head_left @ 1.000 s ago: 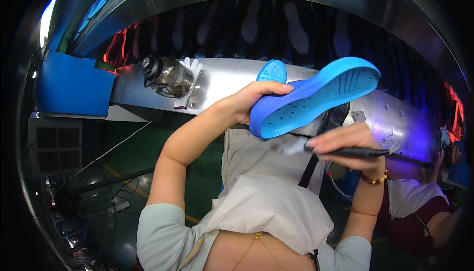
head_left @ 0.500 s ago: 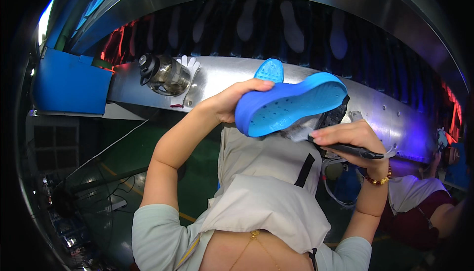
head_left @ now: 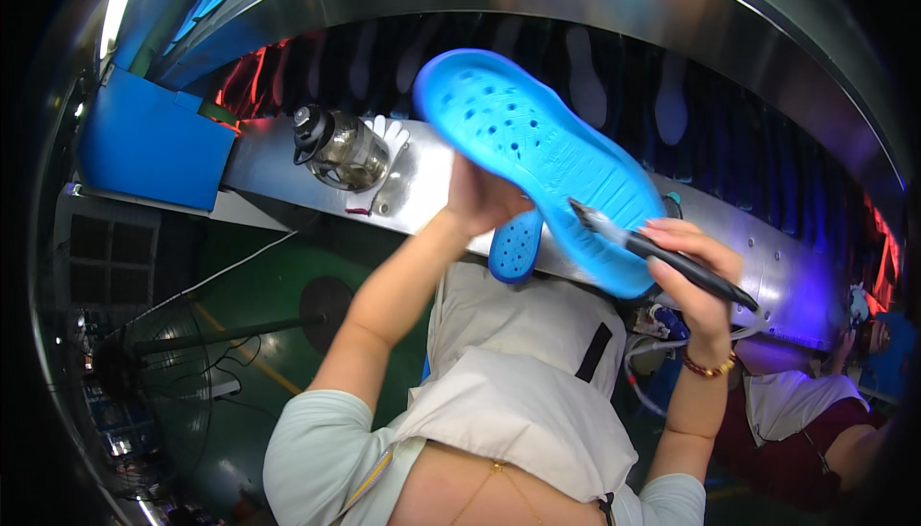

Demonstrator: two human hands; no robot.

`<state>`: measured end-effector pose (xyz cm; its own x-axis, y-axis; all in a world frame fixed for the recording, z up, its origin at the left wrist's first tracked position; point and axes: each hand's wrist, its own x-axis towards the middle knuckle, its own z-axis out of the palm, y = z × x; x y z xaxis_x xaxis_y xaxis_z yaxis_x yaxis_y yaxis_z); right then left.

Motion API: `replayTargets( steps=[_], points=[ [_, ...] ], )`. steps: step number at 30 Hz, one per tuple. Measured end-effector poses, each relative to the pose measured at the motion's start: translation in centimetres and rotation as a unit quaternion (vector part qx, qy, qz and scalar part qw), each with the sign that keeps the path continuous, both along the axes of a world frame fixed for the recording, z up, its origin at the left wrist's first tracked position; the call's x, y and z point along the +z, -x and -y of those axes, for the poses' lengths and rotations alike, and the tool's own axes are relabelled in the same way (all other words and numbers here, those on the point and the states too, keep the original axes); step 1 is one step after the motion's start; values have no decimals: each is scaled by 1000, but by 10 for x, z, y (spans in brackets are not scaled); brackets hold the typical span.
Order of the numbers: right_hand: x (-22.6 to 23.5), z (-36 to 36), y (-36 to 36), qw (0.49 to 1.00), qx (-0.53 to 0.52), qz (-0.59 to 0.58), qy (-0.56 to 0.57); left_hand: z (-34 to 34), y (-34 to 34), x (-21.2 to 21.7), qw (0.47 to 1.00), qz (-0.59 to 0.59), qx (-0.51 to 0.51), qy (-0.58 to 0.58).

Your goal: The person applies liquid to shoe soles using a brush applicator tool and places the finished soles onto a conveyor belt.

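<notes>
My left hand is closed around the edge of a bright blue shoe sole, partly behind it. The sole is tilted with its hollow inner face up, showing small dark holes and a shiny wet-looking film. The rounded end of a second, holed blue sole shows below that hand; the rest is hidden, so I cannot tell how it is held. A black-handled brush is gripped in my right hand like a pen. Its bristle tip lies against the sole's middle.
Beyond the soles runs a metal ledge with a dark-lidded clear bottle and a white glove. Behind it, a dark conveyor carries several sole-shaped pieces. A thin pale tube hangs at the right. Another person sits at the far right.
The held sole has swung upward and turned its inner face to me. The second sole's visible end went from above my left hand to below it. The brush now lies against the inner face.
</notes>
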<state>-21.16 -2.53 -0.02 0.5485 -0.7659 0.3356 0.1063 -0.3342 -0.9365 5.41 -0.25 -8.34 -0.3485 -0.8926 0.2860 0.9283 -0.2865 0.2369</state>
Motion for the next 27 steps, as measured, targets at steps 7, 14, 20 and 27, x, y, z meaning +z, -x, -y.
replayTargets(
  steps=[7, 14, 20, 27],
  points=[
    [-38, 19, -35, 988, -79, -42, -124, 7, 61, -7, 974, 141, 73, -163],
    [-6, -23, -27, 961, 126, -134, 204, -4, 37, 0, 961, 182, 136, -155],
    [-17, 6, -34, 997, -26, 0, -66, -2, 67, 15, 979, 97, 100, -149],
    [-7, -9, -17, 989, 23, 35, -139, -4, 45, 37, 965, 107, 175, -163]
  ],
)
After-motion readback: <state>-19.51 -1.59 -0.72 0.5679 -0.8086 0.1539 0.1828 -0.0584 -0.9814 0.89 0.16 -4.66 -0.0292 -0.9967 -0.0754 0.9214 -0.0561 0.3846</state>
